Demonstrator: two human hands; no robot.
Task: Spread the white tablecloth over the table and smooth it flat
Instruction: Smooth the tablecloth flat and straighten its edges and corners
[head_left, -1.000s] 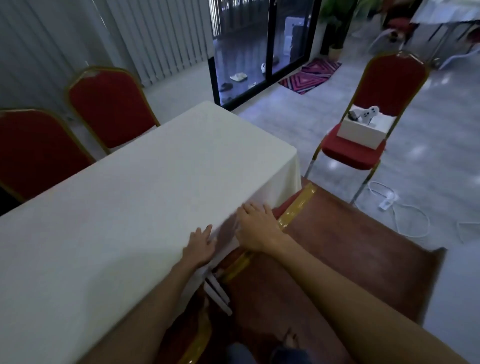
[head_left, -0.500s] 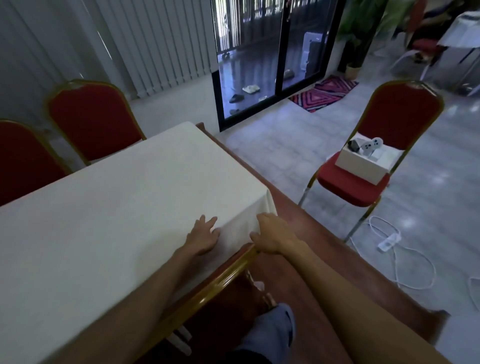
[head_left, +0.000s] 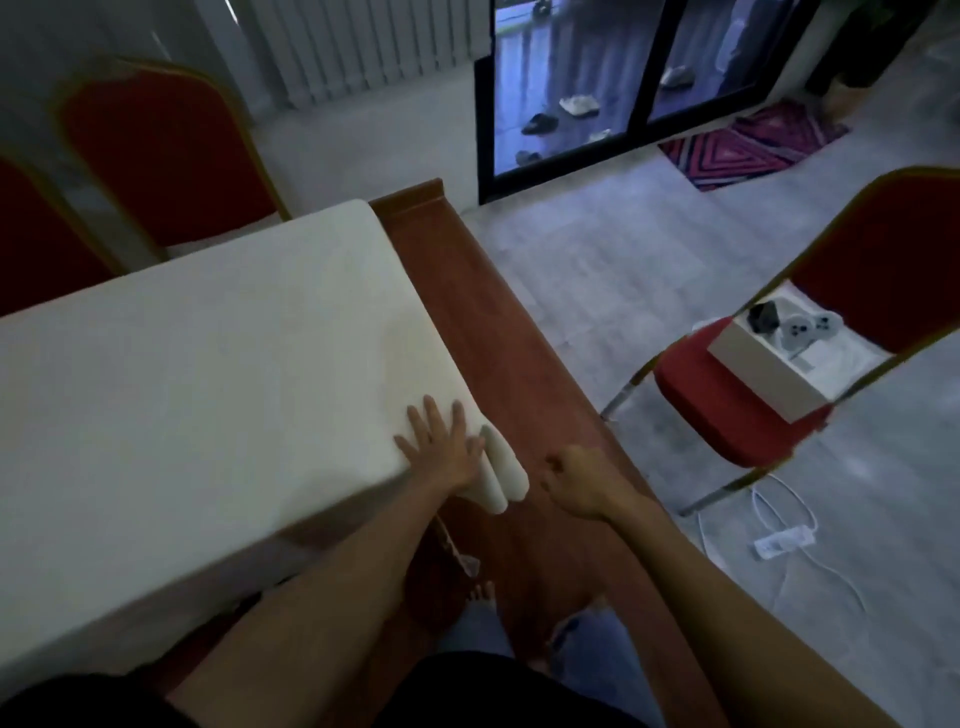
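Head view — left hand (head_left: 441, 447) presses tablecloth (head_left: 208, 389), right hand (head_left: 582, 483) seemingly curled.

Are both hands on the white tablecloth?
No, only the left hand lies flat on the tablecloth; the right hand is off it, over the brown wood.

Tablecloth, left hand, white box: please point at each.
white tablecloth (head_left: 208, 389), head view, flat top.
left hand (head_left: 441, 449), head view, back of the hand.
white box (head_left: 769, 376), head view, its front side.
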